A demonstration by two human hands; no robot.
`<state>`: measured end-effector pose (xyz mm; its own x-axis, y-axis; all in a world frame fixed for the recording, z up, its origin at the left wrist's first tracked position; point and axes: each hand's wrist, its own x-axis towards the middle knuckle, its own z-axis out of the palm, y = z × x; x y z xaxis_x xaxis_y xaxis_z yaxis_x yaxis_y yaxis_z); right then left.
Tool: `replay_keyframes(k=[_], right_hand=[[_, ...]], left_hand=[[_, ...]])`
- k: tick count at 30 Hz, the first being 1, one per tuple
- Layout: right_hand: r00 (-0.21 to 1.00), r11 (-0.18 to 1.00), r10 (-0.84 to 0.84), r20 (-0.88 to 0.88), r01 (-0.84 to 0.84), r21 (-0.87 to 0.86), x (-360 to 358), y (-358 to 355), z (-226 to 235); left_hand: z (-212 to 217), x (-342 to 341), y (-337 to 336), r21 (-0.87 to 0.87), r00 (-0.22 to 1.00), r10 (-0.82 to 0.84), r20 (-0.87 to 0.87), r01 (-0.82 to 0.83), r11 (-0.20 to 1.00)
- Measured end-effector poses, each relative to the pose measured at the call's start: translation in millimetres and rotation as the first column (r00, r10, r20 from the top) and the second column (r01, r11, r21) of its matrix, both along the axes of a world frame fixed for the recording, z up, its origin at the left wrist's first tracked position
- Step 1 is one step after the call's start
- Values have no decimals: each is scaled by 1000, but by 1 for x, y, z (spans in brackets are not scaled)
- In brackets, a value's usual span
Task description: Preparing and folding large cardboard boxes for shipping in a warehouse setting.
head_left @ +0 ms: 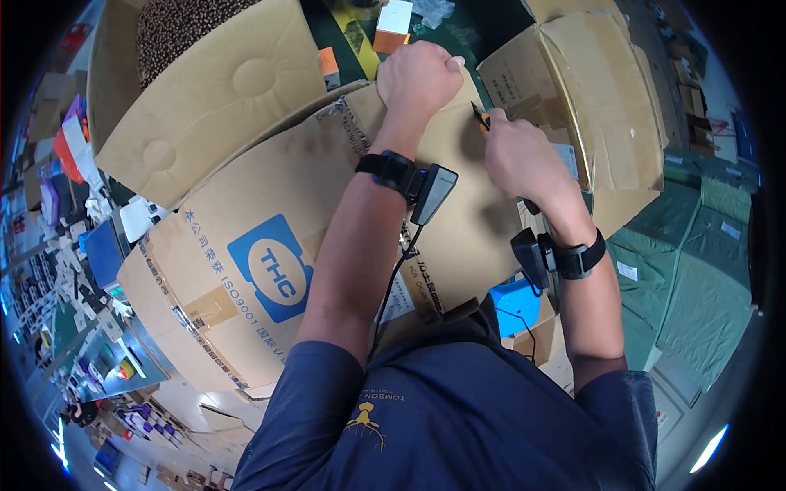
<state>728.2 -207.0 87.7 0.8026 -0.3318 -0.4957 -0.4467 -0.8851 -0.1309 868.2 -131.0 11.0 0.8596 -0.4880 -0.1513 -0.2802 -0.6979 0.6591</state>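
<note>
A large brown cardboard box (pixel 196 245) with a blue printed emblem lies in front of me, and strips of printed tape run along its seams. My left hand (pixel 419 78) is closed at the far edge of its cardboard flap (pixel 458 221), fingers curled over and mostly hidden. My right hand (pixel 528 159) grips a utility knife (pixel 485 120), black and orange, its blade pointing toward the far left. The blade is at the flap's right side; whether it touches the cardboard I cannot tell.
Behind on the left, an open carton (pixel 205 106) holds many small dark brown pieces (pixel 184 37). At the right stands another open carton (pixel 602 98), with green-covered stacks (pixel 688 254) beyond. A small white-and-orange box (pixel 393 24) sits on the green surface ahead. A blue bin (pixel 516 307) is near my right forearm.
</note>
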Motion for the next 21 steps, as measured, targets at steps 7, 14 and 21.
replay_keyframes(k=[7, 14, 21], right_hand=[[999, 998, 30, 45, -33, 55, -19, -2, 1], [987, 998, -58, 150, 55, 25, -26, 20, 18], [988, 992, -128, 87, 129, -7, -30, 23, 20]], left_hand=[[-4, -1, 4, 14, 999, 38, 15, -38, 999], [-7, 1, 1, -33, 999, 5, 40, -3, 999], [-7, 0, 3, -121, 1000, -1, 11, 2, 993]])
